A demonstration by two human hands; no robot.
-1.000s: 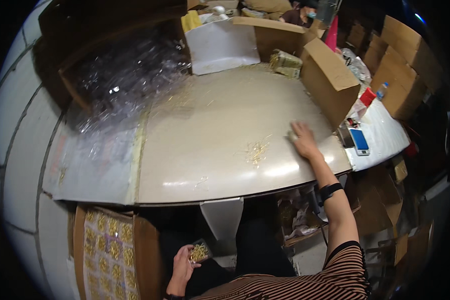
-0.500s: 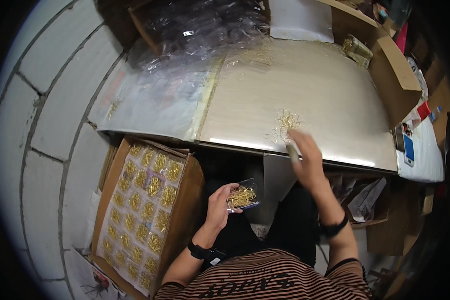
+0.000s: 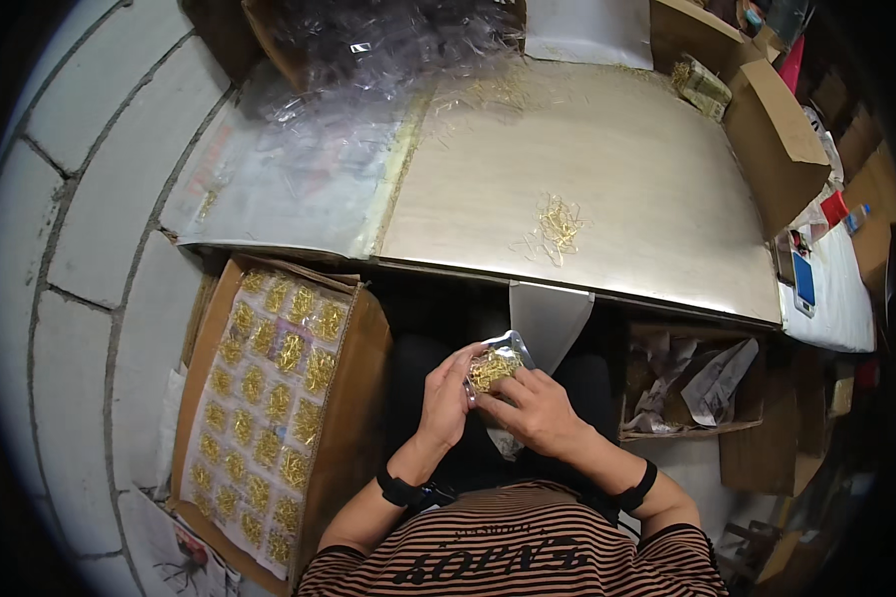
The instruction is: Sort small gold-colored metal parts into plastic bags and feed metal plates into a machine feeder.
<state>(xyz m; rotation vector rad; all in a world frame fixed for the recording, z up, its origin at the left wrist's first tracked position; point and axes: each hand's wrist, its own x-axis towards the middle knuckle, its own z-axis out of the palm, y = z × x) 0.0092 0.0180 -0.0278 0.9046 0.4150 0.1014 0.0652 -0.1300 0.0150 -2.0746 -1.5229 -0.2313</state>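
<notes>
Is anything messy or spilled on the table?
Yes. A small heap of loose gold pins lies scattered on the beige tabletop, outside any bag, while the filled packets sit in tidy rows in the cardboard box. Both the left hand and right hand hold one small clear bag of pins.
</notes>
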